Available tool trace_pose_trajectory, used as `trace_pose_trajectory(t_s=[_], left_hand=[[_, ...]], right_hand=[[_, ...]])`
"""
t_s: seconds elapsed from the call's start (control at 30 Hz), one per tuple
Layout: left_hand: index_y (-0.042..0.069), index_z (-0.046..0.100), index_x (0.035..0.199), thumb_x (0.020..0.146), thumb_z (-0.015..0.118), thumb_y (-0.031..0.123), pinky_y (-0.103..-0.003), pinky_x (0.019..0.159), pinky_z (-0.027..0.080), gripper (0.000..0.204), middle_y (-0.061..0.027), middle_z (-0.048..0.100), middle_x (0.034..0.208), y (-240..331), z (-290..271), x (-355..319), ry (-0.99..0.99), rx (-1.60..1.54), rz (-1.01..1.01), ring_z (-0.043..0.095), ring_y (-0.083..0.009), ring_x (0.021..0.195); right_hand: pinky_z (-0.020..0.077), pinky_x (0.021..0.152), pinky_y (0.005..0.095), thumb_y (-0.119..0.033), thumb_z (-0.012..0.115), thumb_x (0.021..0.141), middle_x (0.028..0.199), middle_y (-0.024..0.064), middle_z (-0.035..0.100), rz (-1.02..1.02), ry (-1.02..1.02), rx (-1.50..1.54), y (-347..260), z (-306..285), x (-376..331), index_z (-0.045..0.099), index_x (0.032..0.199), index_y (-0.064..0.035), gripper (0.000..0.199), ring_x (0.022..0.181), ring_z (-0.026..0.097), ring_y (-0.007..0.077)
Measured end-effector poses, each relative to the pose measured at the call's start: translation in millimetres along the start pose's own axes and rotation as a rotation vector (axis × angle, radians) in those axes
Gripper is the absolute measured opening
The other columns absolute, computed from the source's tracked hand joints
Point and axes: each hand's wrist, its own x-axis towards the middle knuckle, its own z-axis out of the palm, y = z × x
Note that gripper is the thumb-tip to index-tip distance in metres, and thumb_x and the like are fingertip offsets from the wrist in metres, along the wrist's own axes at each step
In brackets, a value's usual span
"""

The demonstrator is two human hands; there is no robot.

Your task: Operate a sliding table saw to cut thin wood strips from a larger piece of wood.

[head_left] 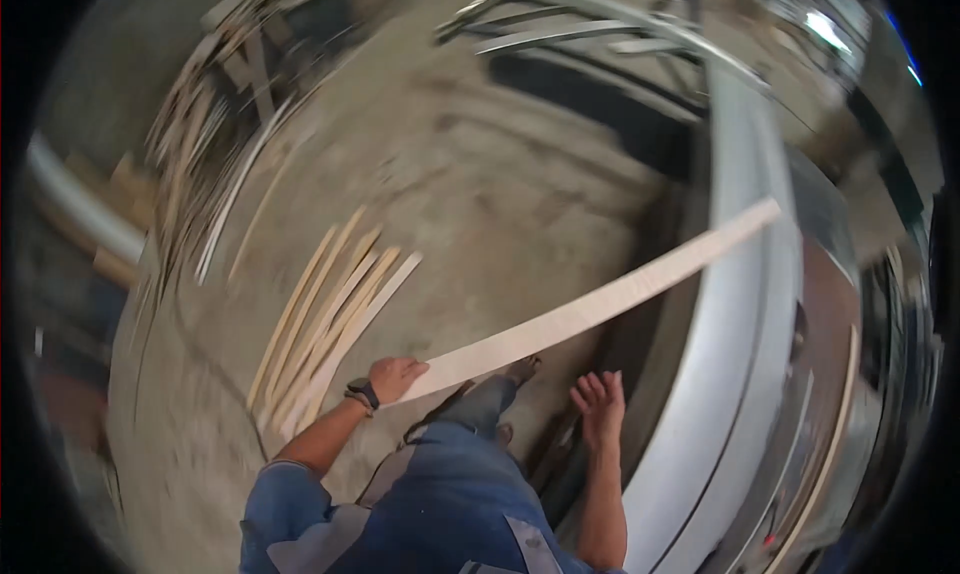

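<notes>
My left hand (396, 377) grips the near end of a long pale wooden strip (600, 302). The strip runs up and to the right, its far end over a grey metal machine table (745, 274). My right hand (600, 406) is held free below the strip, fingers spread, holding nothing, close to the machine table's edge. A dark watch sits on my left wrist. My blue work clothes and one foot show below the strip.
Several pale wooden strips (330, 324) lie bundled on the concrete floor (480, 194) to my left. More strips and offcuts are stacked at the upper left (215, 124). Metal rails (590, 34) lie at the top. The picture is motion-blurred.
</notes>
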Motion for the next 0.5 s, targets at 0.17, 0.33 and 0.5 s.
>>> trace_pose_trajectory(t_s=[0.17,0.33,0.5], left_hand=[[0.01,0.07,0.086,0.094,0.059,0.043,-0.046,0.063,0.05,0.036,-0.0154,0.066,0.074,-114,-5,-213,0.136,-0.038,-0.245,0.065,-0.037,0.073],[0.009,0.068,0.074,0.092,0.061,0.045,-0.044,0.057,0.05,0.041,-0.0151,0.063,0.064,-150,26,-369,0.23,-0.063,-0.462,0.065,-0.036,0.063],[0.006,0.066,0.073,0.095,0.054,0.048,-0.048,0.06,0.052,0.049,-0.0193,0.065,0.069,-188,32,-423,0.22,-0.137,-0.731,0.066,-0.0396,0.068]], right_hand=[[0.0445,0.103,0.05,-0.049,0.049,0.099,0.129,0.0137,0.057,0.271,-0.408,-0.047,118,67,-17,0.051,0.129,-0.0055,0.053,0.118,0.055,0.0303],[0.0517,0.088,0.0426,-0.036,0.049,0.101,0.106,0.0077,0.064,0.559,-0.321,-0.472,257,87,-45,0.058,0.112,-0.0087,0.031,0.1,0.061,0.0253],[0.0479,0.09,0.0432,-0.025,0.061,0.092,0.098,0.0066,0.064,0.716,-0.416,-0.522,384,152,-45,0.061,0.105,-0.0087,0.021,0.097,0.059,0.0264]])
